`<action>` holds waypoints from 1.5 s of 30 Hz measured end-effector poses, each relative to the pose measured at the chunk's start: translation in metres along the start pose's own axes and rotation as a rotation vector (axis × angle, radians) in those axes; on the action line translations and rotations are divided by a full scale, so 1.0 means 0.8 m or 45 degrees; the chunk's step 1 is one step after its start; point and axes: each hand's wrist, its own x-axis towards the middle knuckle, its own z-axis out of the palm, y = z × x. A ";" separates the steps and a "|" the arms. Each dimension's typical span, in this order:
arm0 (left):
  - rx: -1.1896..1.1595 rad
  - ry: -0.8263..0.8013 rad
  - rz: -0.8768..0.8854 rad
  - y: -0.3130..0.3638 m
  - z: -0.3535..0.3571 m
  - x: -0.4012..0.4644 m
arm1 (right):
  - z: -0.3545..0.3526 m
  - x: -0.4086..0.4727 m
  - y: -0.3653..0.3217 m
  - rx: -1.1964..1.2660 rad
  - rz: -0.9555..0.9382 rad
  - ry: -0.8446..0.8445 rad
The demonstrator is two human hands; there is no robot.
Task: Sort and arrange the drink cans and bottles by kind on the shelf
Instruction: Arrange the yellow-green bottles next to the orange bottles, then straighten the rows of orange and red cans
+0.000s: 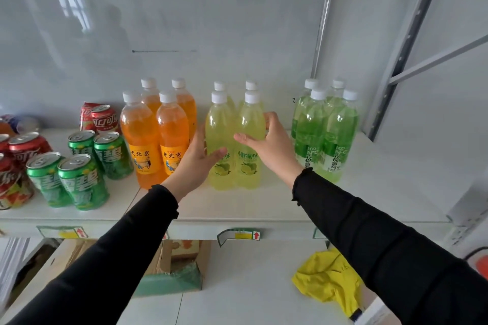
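Observation:
On the white shelf (237,206) stand several yellow lemon bottles (248,124) in the middle. My left hand (196,158) wraps the front left lemon bottle (217,124) from its left side. My right hand (272,140) wraps the front right one from its right side. Both front bottles stand upright, pressed side by side. Several orange bottles (142,134) stand just left of them and several green grape bottles (330,134) to the right. Green cans (79,179) and red cola cans (104,119) fill the shelf's left end.
More red cans (15,155) crowd the far left edge. A grey metal upright (404,47) bounds the shelf on the right. On the lower shelf lie a yellow cloth (327,280) and an opened cardboard box (174,266). Price tags (239,236) hang on the shelf's front lip.

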 end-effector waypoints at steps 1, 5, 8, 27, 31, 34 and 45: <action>0.021 0.001 0.005 0.001 0.000 0.001 | 0.000 -0.001 0.002 -0.004 -0.001 -0.008; 0.064 0.028 0.039 -0.002 0.000 -0.001 | -0.001 -0.001 0.001 0.016 -0.001 -0.025; 0.072 0.048 0.047 -0.008 0.001 -0.002 | -0.002 0.001 -0.002 0.063 0.037 -0.043; 0.258 0.187 -0.072 -0.016 -0.019 -0.051 | -0.029 -0.056 -0.018 -0.188 -0.459 0.163; 0.674 0.192 -0.034 -0.010 -0.060 -0.090 | -0.011 -0.084 -0.036 -0.285 -0.645 0.026; 0.969 0.164 -0.068 -0.017 -0.108 -0.115 | 0.022 -0.089 -0.056 -0.393 -0.650 -0.157; 1.038 0.300 -0.175 -0.086 -0.344 -0.220 | 0.228 -0.130 -0.187 -0.366 -0.679 -0.388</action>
